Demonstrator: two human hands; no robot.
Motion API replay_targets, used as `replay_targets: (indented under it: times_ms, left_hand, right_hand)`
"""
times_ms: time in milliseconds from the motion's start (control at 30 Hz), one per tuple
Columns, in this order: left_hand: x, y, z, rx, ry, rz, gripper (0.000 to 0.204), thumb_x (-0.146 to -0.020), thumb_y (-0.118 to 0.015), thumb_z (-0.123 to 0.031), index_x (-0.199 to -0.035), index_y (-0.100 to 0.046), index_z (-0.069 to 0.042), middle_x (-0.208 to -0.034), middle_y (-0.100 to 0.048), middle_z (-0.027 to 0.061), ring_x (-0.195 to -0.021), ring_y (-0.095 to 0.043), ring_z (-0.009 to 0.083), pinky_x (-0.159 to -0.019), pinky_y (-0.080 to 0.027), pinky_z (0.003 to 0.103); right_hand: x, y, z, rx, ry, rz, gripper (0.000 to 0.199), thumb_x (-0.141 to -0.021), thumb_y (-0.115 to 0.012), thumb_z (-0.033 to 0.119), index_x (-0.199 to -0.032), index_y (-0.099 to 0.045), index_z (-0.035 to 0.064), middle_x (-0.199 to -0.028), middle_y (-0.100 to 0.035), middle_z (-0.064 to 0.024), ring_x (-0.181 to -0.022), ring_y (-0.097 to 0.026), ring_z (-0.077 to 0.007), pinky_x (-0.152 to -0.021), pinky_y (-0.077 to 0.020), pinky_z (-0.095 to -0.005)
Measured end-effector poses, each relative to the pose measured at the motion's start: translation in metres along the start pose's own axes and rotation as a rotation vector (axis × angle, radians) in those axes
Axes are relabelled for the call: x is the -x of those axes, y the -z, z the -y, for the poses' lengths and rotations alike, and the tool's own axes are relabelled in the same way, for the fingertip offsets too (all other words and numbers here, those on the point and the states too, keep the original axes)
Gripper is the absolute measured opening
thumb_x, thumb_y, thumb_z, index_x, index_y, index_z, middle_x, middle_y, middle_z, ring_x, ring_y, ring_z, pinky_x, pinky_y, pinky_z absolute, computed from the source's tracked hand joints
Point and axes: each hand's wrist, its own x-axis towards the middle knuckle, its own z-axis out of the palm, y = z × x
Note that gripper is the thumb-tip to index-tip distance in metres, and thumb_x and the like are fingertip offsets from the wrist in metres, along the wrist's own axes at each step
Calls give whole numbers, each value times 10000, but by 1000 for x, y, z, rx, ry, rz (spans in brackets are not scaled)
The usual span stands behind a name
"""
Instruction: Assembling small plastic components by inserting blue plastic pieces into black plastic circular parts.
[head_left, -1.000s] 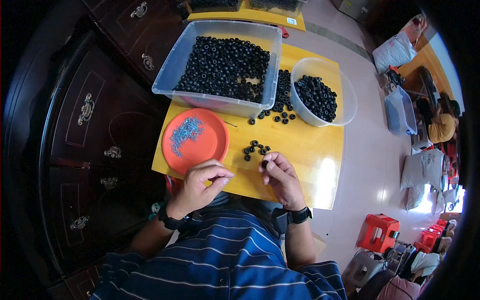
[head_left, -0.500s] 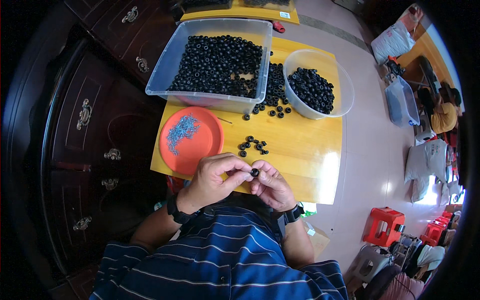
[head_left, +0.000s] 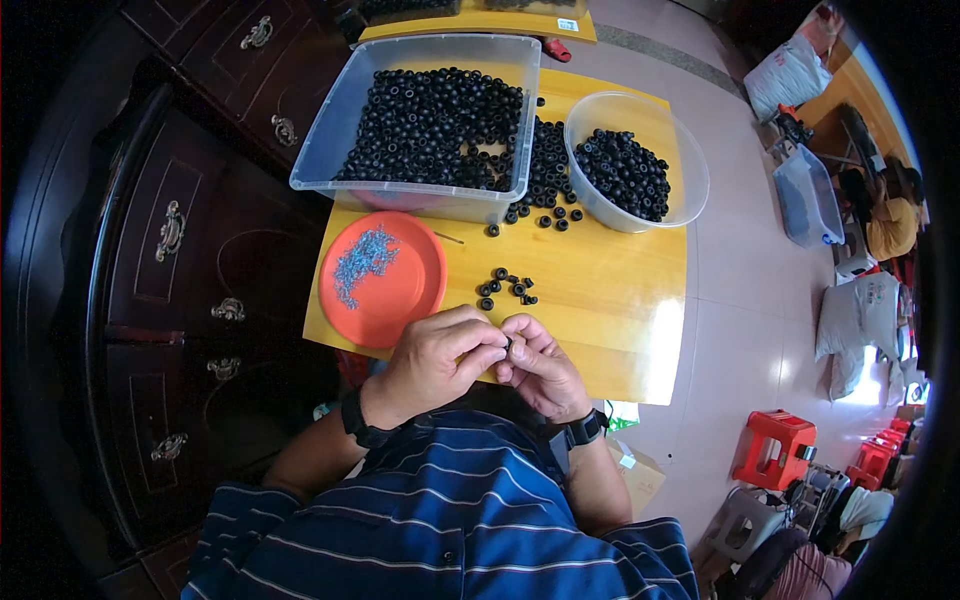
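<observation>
Head view looks down on a small yellow desk (head_left: 600, 300) where both hands meet at its near edge. Left hand (head_left: 440, 358) and right hand (head_left: 540, 365) are pressed together, fingertips touching, and between them sits a small black ring (head_left: 508, 346), pinched in a narrow grip by the fingers of both hands; most of the ring is hidden by the fingers. Each wrist wears a dark watch or band.

Just beyond the hands, a little cluster of loose black rings (head_left: 506, 287) lies on the bare desk. To its left stands an orange plate (head_left: 400, 290) holding a scatter of small blue-grey metal bits (head_left: 362, 262), too small to tell apart. At the far side of the desk a clear rectangular plastic bin (head_left: 420, 195) is filled with black rings, and to its right a clear round bowl (head_left: 690, 180) holds more of them. Further rings are spilled on the desk between bin and bowl (head_left: 548, 170). Dark wooden drawers (head_left: 180, 250) with metal handles stand along the left.
</observation>
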Motion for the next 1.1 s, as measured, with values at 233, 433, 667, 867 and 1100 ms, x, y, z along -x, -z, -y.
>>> replay_targets:
  times_ms: [233, 433, 667, 867, 1100]
  left_hand:
    - [3, 1, 5, -5, 0, 27, 135, -784, -773, 6, -899, -704, -14, -815, -678, 89, -731, -686, 231, -632, -528, 315]
    - [2, -2, 2, 14, -29, 46, 200, -795, -760, 6, -992, -723, -4, -847, -679, 92, -751, -686, 228, -648, -537, 317]
    - [2, -8, -4, -13, -25, 29, 327, -834, -714, 18, -1157, -721, -32, -900, -659, 100, -771, -668, 222, -653, -533, 320]
    - [5, -17, 4, -54, -51, 0, 259, -803, -744, 36, -1056, -726, -20, -869, -647, 91, -732, -649, 209, -630, -513, 309]
    - [7, -20, 11, 156, 12, -2, 212, -776, -791, 28, -968, -713, -16, -825, -650, 75, -708, -647, 158, -629, -505, 265]
  right_hand:
    - [2, 0, 1, 122, -13, -40, 183, -975, -670, 139, -1126, -613, 54, -944, -692, -36, -786, -688, -101, -724, -568, -218]
    - [2, 4, -5, 61, -4, 9, 188, -973, -676, 162, -1105, -615, 43, -932, -694, -38, -778, -687, -99, -714, -574, -220]
    - [2, 4, -3, -4, 36, 13, 203, -977, -673, 197, -1105, -615, 52, -933, -689, -34, -812, -684, -106, -741, -571, -229]
    - [4, 7, -4, 8, 56, -36, 216, -974, -678, 189, -1127, -622, 48, -945, -686, -34, -835, -670, -113, -763, -555, -236]
    - [9, 13, -5, 29, 51, -4, 222, -966, -684, 155, -1147, -644, 33, -979, -696, -46, -825, -647, -112, -736, -531, -240]
